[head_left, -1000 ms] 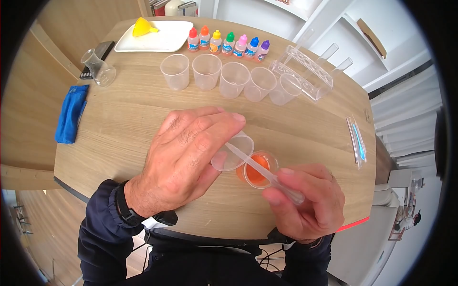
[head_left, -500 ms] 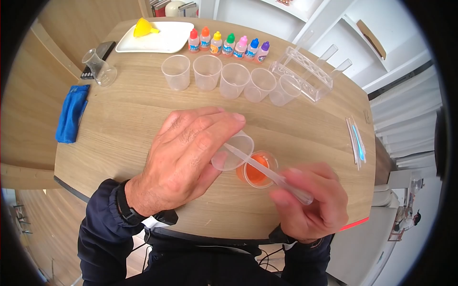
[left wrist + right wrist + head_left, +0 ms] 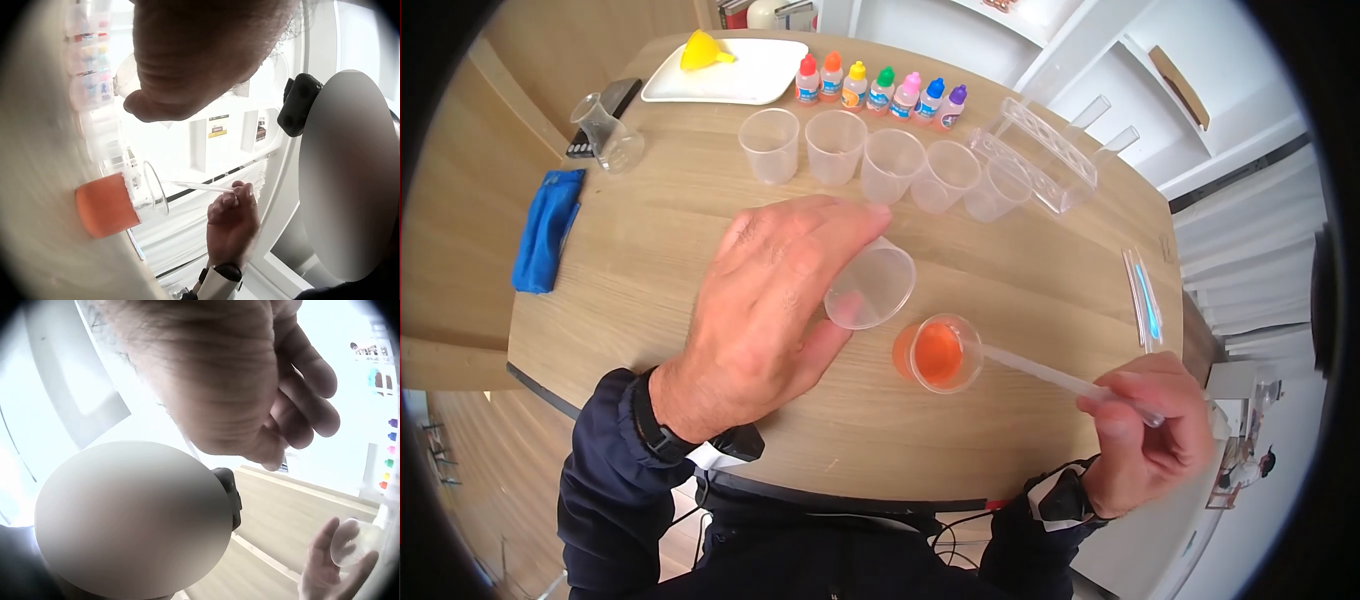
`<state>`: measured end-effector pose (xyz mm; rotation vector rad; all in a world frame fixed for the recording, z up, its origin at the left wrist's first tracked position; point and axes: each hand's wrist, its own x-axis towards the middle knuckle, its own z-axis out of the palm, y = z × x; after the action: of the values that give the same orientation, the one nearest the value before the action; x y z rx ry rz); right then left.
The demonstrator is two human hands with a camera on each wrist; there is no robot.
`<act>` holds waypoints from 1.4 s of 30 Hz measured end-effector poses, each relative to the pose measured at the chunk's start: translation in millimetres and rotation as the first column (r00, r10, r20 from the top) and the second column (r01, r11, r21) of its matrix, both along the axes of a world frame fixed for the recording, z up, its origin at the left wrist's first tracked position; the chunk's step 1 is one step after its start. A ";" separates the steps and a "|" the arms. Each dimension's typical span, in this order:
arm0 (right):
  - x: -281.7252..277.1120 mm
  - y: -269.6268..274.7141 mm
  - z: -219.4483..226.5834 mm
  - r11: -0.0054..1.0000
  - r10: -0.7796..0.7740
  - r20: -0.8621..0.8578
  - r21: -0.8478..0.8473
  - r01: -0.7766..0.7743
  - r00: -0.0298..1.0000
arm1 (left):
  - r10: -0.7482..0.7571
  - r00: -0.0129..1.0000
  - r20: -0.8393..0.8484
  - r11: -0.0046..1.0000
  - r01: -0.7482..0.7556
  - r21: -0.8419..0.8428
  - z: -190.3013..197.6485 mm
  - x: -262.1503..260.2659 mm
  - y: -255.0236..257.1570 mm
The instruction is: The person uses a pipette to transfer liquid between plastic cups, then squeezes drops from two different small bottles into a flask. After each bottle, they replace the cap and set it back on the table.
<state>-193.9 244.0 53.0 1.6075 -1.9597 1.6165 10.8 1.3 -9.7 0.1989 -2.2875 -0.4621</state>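
Head view faces down, wrist views across, closer; all share both hands (image 3: 750,305) (image 3: 1160,440).

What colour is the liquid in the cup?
Orange; the liquid shows best in the head view.

The right hand (image 3: 1152,432) has drawn away to the right, taking the pipette (image 3: 1045,373) with it. The pipette's tip, which lay inside the tilted clear cup (image 3: 870,290), has come out and now sits by the rim of the cup of orange liquid (image 3: 904,355); whether it touches that rim is hard to tell. The left hand (image 3: 768,300) has shifted slightly away with the clear cup, opening a gap between the two cups.
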 end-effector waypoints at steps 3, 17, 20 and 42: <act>3.5 -4.0 -1.2 0.999 -0.005 -0.019 0.049 0.006 1.000 | -0.005 1.000 -0.002 1.000 0.005 -0.009 0.1 -0.7 0.6; 24.0 -33.9 -20.3 0.985 0.172 -0.028 -0.009 -0.173 0.985 | -0.082 0.997 0.008 0.996 0.083 -0.023 1.4 -0.3 4.6; 27.0 -45.0 -21.6 0.981 0.192 -0.086 0.016 -0.191 0.978 | -0.102 0.995 -0.001 0.994 0.101 -0.033 2.1 -0.5 6.5; 29.2 -49.0 -24.6 0.981 0.192 -0.105 0.029 -0.190 0.976 | -0.130 0.991 -0.016 0.991 0.129 -0.038 -1.4 -1.6 6.3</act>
<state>-164.7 194.9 28.4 1.8995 -1.8222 1.5411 9.2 7.6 -11.0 0.0276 -2.2978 -0.4851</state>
